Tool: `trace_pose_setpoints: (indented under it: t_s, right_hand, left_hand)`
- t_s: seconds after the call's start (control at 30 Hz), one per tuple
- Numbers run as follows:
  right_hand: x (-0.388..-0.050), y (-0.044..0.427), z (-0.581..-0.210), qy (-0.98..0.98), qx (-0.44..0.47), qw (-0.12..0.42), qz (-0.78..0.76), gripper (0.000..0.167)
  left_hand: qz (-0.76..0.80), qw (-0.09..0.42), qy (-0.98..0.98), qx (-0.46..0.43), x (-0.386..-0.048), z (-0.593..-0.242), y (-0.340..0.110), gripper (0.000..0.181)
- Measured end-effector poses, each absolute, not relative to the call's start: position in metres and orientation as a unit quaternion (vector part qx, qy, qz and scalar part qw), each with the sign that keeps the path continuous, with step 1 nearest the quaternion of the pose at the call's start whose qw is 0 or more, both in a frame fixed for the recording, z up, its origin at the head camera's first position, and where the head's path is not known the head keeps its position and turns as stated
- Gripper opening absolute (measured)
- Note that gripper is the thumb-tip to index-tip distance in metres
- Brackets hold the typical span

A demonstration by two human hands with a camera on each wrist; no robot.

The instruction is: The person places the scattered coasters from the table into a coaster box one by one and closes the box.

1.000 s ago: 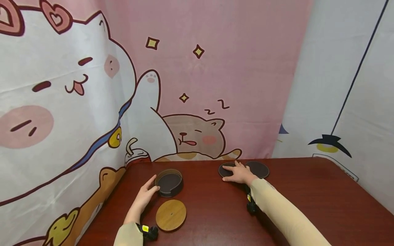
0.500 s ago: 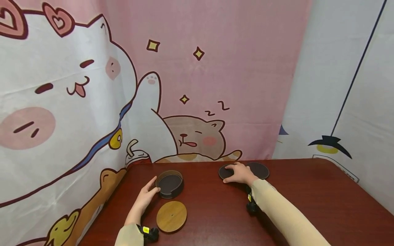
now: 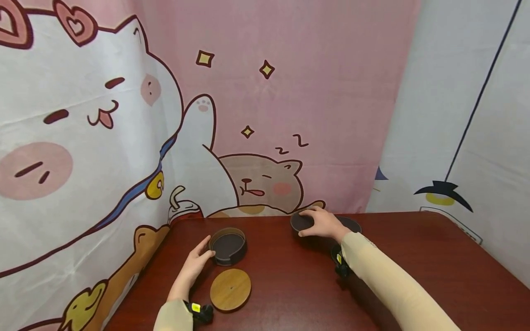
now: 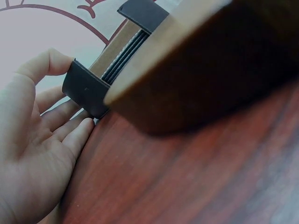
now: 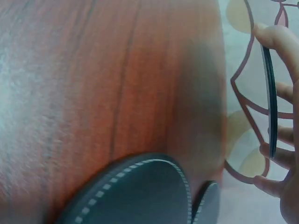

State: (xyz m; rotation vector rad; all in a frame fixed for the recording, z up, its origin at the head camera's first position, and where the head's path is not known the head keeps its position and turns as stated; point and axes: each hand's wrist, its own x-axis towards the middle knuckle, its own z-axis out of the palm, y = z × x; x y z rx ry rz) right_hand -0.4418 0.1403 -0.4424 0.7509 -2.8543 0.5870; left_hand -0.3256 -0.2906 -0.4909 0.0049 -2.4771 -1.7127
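Note:
My right hand grips a dark round coaster by its edges, held just above the table. In the right wrist view this coaster appears edge-on between thumb and fingers. Below lie two black coasters with white stitching, a nearer coaster and a farther coaster. In the head view, one coaster shows behind the hand. My left hand holds the side of a round black coaster holder, thumb on its rim. Several stacked coasters show through the holder's cut-out.
A round wooden disc with a small central dot lies in front of the holder. It looms blurred in the left wrist view. The reddish-brown table ends at a printed cartoon curtain behind and at the left.
My right hand has closed on the coaster that it lay over and raised it off the table. The left hand and the holder stay in place.

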Motion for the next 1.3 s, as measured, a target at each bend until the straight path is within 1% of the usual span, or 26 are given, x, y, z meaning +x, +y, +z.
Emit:
trace_pose_setpoints:
  t_s: [0.33,0.5,0.77,1.03,1.3]
  right_hand:
    - [-0.439,0.137,-0.417,-0.946,0.257,0.088,0.178,0.079]
    - [-0.439,0.138,-0.404,-0.945,0.257,0.100,0.178,0.076]
    - [-0.437,0.139,-0.392,-0.943,0.267,0.116,0.162,0.080]
    - [-0.435,0.139,-0.390,-0.942,0.265,0.119,0.165,0.079]
    - [-0.435,0.127,-0.403,-0.947,0.266,0.088,0.159,0.079]
  left_hand:
    - [-0.568,0.062,-0.820,0.003,-0.324,-0.490,-0.291,0.065]
    - [-0.565,0.062,-0.823,0.005,-0.324,-0.492,-0.290,0.065]
    - [-0.566,0.064,-0.822,-0.001,-0.322,-0.493,-0.292,0.063]
    - [-0.565,0.059,-0.823,-0.007,-0.323,-0.491,-0.292,0.064]
    - [-0.569,0.061,-0.820,-0.001,-0.325,-0.491,-0.290,0.066]
